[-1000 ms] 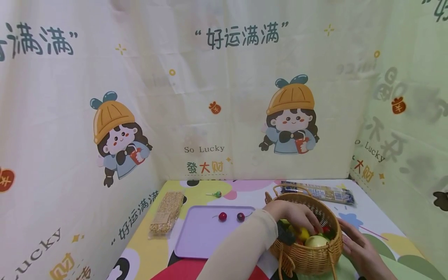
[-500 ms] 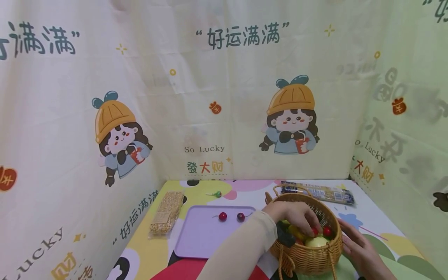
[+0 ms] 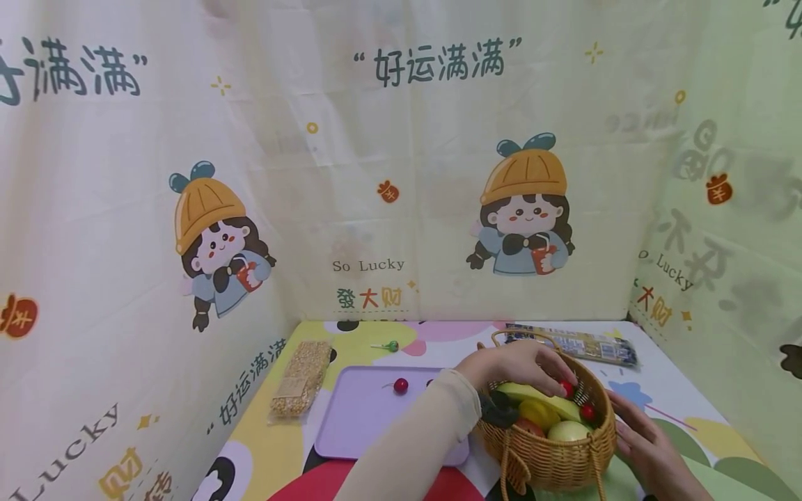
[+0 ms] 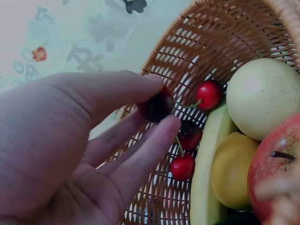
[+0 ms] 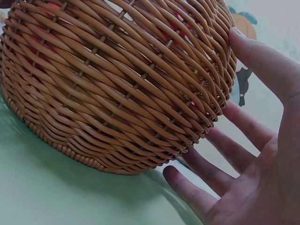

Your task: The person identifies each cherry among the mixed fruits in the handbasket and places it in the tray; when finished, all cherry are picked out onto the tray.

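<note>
My left hand (image 3: 516, 365) is over the wicker basket (image 3: 557, 466), pinching a dark red cherry (image 4: 157, 105) between thumb and fingertips. Below it in the basket lie a banana (image 4: 206, 173), a yellow fruit (image 4: 232, 171), a red apple (image 4: 276, 164), a pale round fruit (image 4: 262, 98) and several more cherries, one bright red cherry (image 4: 208, 93) beside the banana. A dark thing (image 3: 498, 409) of unclear kind sits at the basket's left. With fingers nearly straight, my right hand (image 3: 645, 438) touches the basket's right side.
Left of the basket lies a lilac tray (image 3: 357, 424) with a cherry (image 3: 401, 386) on it; another is mostly hidden by the sleeve. Farther out are a bag of grains (image 3: 301, 379), a green lollipop (image 3: 391, 346) and a long packet (image 3: 589, 348) behind the basket.
My left hand has lifted from among the fruit with a cherry and shifted slightly left, uncovering the banana and yellow fruit. The right hand stays against the basket.
</note>
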A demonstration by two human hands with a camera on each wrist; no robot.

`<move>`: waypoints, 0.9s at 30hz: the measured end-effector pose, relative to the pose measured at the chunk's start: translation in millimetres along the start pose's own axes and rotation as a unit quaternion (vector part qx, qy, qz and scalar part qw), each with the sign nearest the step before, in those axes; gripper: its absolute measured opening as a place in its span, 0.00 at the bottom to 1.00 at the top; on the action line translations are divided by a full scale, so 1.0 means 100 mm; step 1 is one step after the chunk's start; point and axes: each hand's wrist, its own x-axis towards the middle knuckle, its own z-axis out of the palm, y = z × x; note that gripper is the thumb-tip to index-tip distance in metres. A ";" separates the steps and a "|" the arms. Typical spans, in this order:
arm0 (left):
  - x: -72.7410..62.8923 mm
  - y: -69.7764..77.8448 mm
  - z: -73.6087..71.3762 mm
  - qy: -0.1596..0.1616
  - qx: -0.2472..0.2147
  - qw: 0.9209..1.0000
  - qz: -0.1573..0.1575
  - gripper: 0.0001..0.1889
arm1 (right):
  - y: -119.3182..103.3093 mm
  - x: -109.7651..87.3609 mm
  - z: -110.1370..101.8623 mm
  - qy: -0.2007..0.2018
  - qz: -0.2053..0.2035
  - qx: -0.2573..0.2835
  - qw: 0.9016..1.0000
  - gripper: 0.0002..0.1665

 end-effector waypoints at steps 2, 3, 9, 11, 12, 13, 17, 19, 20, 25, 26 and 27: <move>-0.05 -0.03 -0.02 0.017 -0.005 1.000 0.012 0.14 | 0.00 0.00 0.00 0.001 0.000 -0.002 1.000 0.29; -0.08 -0.06 -0.02 0.024 -0.014 0.999 0.016 0.14 | 0.00 -0.01 0.00 0.001 0.000 -0.004 1.000 0.29; -0.23 -0.23 -0.06 0.031 -0.060 0.996 0.053 0.16 | 0.01 -0.02 0.00 0.000 -0.006 -0.006 1.000 0.29; -0.27 -0.27 -0.07 0.031 -0.063 0.995 0.069 0.17 | 0.01 -0.02 0.01 -0.005 -0.014 0.001 1.000 0.30; -0.30 -0.28 -0.08 0.033 -0.060 0.995 0.076 0.18 | 0.01 -0.02 0.01 -0.010 -0.018 0.004 1.000 0.31; -0.33 -0.29 -0.09 0.036 -0.053 0.994 0.085 0.18 | 0.02 -0.02 0.02 -0.012 -0.024 0.007 1.000 0.31; -0.49 -0.31 -0.14 0.055 -0.037 0.992 0.111 0.17 | 0.01 -0.02 0.03 -0.010 -0.019 0.008 1.000 0.31; -0.59 -0.33 -0.17 0.065 -0.043 0.990 0.118 0.17 | 0.01 -0.02 0.04 -0.005 -0.014 0.003 1.000 0.30; -0.64 -0.34 -0.18 0.069 -0.051 0.989 0.122 0.17 | 0.00 -0.02 0.04 -0.005 -0.014 0.005 1.000 0.30; -0.91 -0.45 -0.23 0.084 -0.118 0.978 0.151 0.18 | 0.01 -0.03 0.04 -0.038 -0.063 0.033 0.997 0.35; -0.96 -0.48 -0.23 0.086 -0.134 0.975 0.157 0.19 | 0.01 -0.03 0.04 -0.044 -0.068 0.038 0.996 0.35; -1.01 -0.52 -0.23 0.088 -0.151 0.972 0.160 0.19 | 0.01 -0.03 0.04 -0.047 -0.072 0.040 0.995 0.35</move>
